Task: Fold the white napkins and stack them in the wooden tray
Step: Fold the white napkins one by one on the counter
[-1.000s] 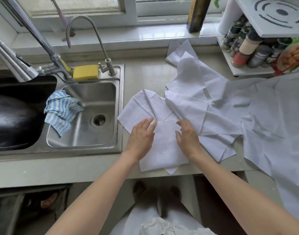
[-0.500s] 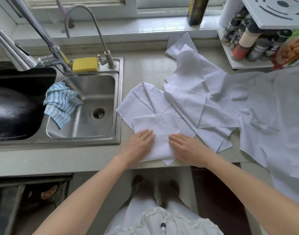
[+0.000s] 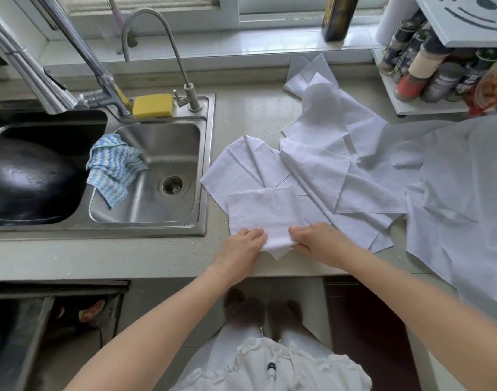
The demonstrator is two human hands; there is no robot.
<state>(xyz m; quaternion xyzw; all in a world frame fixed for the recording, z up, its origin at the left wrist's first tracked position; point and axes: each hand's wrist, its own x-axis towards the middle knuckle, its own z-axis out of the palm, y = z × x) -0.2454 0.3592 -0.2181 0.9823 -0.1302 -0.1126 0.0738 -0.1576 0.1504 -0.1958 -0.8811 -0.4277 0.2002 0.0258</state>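
Left hand point(image 3: 243, 246) and right hand point(image 3: 320, 239) are each pinching the near edge of the folded white napkin point(image 3: 265, 213), fingers curled. The napkin is lying on the countertop point(image 3: 250, 114), overlapping the loose napkins point(image 3: 340, 165) beside the sink point(image 3: 157, 176).

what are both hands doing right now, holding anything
Left hand: fingers curled, gripping the near edge of the white square cloth napkin.
Right hand: fingers curled, gripping the same napkin's near edge.
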